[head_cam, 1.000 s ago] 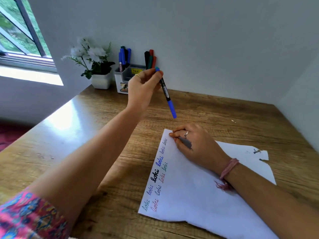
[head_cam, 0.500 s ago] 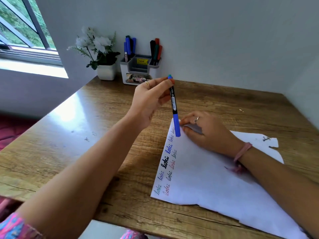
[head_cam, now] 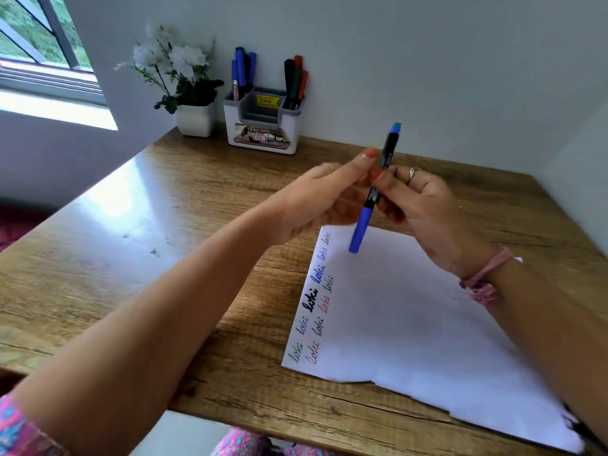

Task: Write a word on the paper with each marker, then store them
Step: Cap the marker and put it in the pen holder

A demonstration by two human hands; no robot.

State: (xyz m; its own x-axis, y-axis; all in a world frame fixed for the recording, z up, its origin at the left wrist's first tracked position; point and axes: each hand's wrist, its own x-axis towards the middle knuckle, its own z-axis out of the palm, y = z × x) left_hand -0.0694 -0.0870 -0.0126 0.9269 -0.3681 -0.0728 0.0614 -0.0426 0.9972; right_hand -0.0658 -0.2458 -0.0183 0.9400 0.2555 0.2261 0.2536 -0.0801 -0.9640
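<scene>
Head view: slim blue-capped black marker [head_cam: 375, 189] above white paper's [head_cam: 411, 317] far-left corner, pinched by left hand [head_cam: 316, 205] and right hand [head_cam: 424, 205]. Looks light, rigid, smooth; hold mid-barrel, pull cap.

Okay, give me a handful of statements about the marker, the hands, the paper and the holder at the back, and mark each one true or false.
1. Both the left hand and the right hand hold the blue marker. True.
2. The marker's blue cap is off and lying on the paper. False: the cap is on the marker's lower end, above the paper.
3. The word written on the paper appears several times in different colours. True.
4. The marker holder is empty. False: markers stand in both its side compartments.
5. A pot of white flowers stands to the left of the holder. True.
6. The right hand lies flat on the paper. False: it is raised, gripping the marker.
</scene>
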